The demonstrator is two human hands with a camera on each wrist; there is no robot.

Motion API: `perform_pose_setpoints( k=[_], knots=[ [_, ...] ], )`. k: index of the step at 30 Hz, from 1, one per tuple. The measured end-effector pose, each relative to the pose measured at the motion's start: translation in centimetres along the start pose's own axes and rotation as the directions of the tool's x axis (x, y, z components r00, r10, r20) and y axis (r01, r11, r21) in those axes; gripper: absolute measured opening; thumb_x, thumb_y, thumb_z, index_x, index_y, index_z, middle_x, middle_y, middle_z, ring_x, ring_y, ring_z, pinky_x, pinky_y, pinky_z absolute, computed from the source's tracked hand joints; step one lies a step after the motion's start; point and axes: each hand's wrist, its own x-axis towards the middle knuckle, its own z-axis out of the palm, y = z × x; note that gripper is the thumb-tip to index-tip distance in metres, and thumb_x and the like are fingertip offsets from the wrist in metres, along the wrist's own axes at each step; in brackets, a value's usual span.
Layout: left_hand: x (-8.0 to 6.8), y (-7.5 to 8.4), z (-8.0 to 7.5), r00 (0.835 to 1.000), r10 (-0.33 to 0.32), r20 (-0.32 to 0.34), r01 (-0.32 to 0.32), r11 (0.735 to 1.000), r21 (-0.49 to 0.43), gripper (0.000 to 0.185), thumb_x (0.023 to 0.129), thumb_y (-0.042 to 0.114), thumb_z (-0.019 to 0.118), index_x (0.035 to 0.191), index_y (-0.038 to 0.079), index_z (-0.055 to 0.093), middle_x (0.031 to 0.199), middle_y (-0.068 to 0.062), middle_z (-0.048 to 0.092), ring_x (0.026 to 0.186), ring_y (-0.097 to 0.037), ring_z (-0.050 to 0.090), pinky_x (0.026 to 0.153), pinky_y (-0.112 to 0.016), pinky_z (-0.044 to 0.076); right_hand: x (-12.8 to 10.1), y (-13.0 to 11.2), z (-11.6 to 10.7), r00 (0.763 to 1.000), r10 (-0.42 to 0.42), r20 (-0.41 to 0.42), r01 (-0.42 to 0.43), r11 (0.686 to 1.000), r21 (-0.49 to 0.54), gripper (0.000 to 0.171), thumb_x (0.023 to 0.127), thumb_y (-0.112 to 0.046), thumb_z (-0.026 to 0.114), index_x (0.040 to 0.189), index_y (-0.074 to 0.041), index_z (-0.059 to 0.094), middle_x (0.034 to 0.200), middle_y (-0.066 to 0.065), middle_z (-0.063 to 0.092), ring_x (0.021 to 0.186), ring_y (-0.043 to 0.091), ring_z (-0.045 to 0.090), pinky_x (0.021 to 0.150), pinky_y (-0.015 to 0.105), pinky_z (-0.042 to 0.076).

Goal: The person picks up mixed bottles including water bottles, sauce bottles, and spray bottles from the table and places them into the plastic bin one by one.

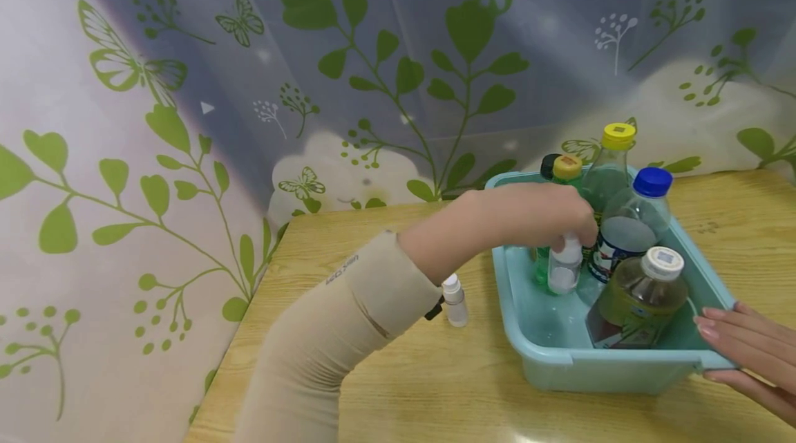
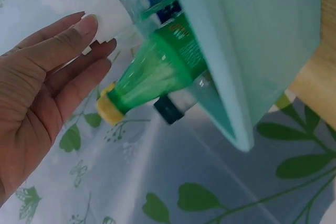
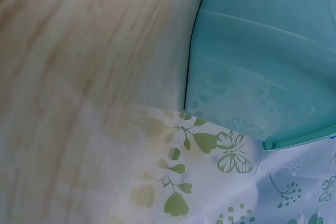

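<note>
Left hand (image 1: 547, 218) reached over the tub (image 1: 547, 350) from the left, fingertips pinching the top of a small white bottle (image 1: 564, 270). Bottle stood upright inside the tub, directly below the hand, long axis vertical, just beside the green bottle (image 1: 562, 177). Right hand (image 1: 749, 346) lay with fingers straight against the tub's near right corner, holding nothing. A second small bottle (image 1: 455, 300) stood on the worktop (image 1: 385, 388), left of the tub.

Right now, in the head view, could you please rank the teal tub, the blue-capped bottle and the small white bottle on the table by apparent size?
1. teal tub
2. blue-capped bottle
3. small white bottle on the table, clearly the smallest
</note>
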Motion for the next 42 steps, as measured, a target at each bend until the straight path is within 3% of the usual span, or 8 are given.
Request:
perform_pose_setpoints(
  k=[6, 14, 18, 23, 26, 30, 37, 42],
  knots=[
    [2.1, 0.2, 1.3, 1.0, -0.008, 0.021, 0.005, 0.992, 0.124, 0.016, 0.094, 0.015, 0.06, 0.106, 0.023, 0.067, 0.099, 0.011, 0.061, 0.083, -0.005, 0.045, 0.07, -0.017, 0.037, -0.3, 0.0, 0.0, 1.0, 0.012, 0.007, -0.012, 1.0, -0.01, 0.048, 0.094, -0.037, 0.054, 0.112, 0.005, 0.067, 0.131, -0.006, 0.053, 0.126, 0.004, 0.048, 0.108, 0.021, 0.031],
    [4.4, 0.8, 3.3, 0.995, -0.003, 0.104, -0.01, 0.993, 0.121, 0.022, 0.093, 0.015, 0.061, 0.114, 0.022, 0.064, 0.112, 0.01, 0.061, 0.093, -0.004, 0.05, 0.078, -0.014, 0.041, -0.2, -0.1, 0.0, 1.0, 0.021, 0.007, -0.021, 1.0, -0.012, 0.048, 0.095, -0.039, 0.054, 0.112, 0.004, 0.067, 0.132, -0.007, 0.053, 0.126, 0.003, 0.047, 0.109, 0.021, 0.031],
    [4.9, 1.0, 4.3, 0.992, -0.002, 0.129, -0.025, 0.978, 0.208, 0.012, 0.096, 0.016, 0.057, 0.104, 0.024, 0.061, 0.101, 0.011, 0.057, 0.082, -0.005, 0.042, 0.068, -0.017, 0.035, -0.1, 0.0, 0.4, 1.0, -0.006, -0.027, 0.007, 1.0, 0.026, 0.048, 0.094, -0.035, 0.056, 0.11, 0.008, 0.067, 0.13, -0.002, 0.055, 0.126, 0.006, 0.049, 0.109, 0.023, 0.031],
    [5.6, 0.4, 4.8, 0.997, -0.009, 0.082, -0.01, 0.974, 0.228, 0.012, 0.095, 0.018, 0.058, 0.104, 0.025, 0.062, 0.098, 0.012, 0.057, 0.08, -0.005, 0.042, 0.067, -0.018, 0.036, -0.3, -0.1, 0.2, 1.0, 0.015, -0.008, -0.015, 1.0, -0.003, 0.048, 0.094, -0.038, 0.054, 0.113, 0.005, 0.066, 0.132, -0.006, 0.053, 0.126, 0.004, 0.048, 0.11, 0.023, 0.03],
    [6.1, -0.1, 5.0, 0.998, -0.008, 0.061, -0.005, 0.978, 0.209, 0.019, 0.094, 0.019, 0.06, 0.112, 0.026, 0.064, 0.105, 0.012, 0.06, 0.084, -0.005, 0.044, 0.074, -0.017, 0.04, -0.3, -0.3, -0.1, 0.998, 0.05, 0.042, -0.048, 0.997, -0.057, 0.047, 0.096, -0.042, 0.05, 0.123, -0.006, 0.062, 0.135, -0.011, 0.049, 0.128, 0.0, 0.044, 0.11, 0.021, 0.028],
    [7.0, -0.1, 5.4, 0.997, 0.033, 0.066, -0.047, 0.971, 0.235, 0.024, 0.095, 0.016, 0.058, 0.117, 0.024, 0.063, 0.112, 0.01, 0.062, 0.088, -0.005, 0.044, 0.079, -0.015, 0.042, -0.4, -0.4, -0.4, 0.994, 0.073, 0.079, -0.065, 0.993, -0.098, 0.044, 0.096, -0.046, 0.047, 0.131, -0.018, 0.05, 0.138, -0.016, 0.044, 0.129, -0.003, 0.041, 0.111, 0.021, 0.026],
    [8.2, 0.2, 6.1, 0.994, 0.036, 0.099, -0.064, 0.952, 0.299, 0.028, 0.097, 0.016, 0.054, 0.124, 0.023, 0.059, 0.12, 0.007, 0.06, 0.094, -0.005, 0.048, 0.081, -0.015, 0.041, -0.4, -0.2, -0.2, 0.997, 0.055, 0.059, -0.05, 0.996, -0.08, 0.045, 0.096, -0.044, 0.049, 0.126, -0.011, 0.058, 0.137, -0.013, 0.047, 0.129, -0.001, 0.042, 0.111, 0.021, 0.027],
    [8.6, 0.0, 6.6, 0.994, 0.01, 0.107, -0.041, 0.957, 0.288, 0.029, 0.097, 0.016, 0.054, 0.125, 0.024, 0.057, 0.121, 0.009, 0.059, 0.094, -0.004, 0.047, 0.079, -0.014, 0.04, -0.3, -0.3, -0.2, 0.996, 0.066, 0.066, -0.059, 0.994, -0.094, 0.044, 0.096, -0.045, 0.048, 0.131, -0.018, 0.051, 0.138, -0.015, 0.045, 0.129, -0.002, 0.041, 0.111, 0.021, 0.026]
  ],
)
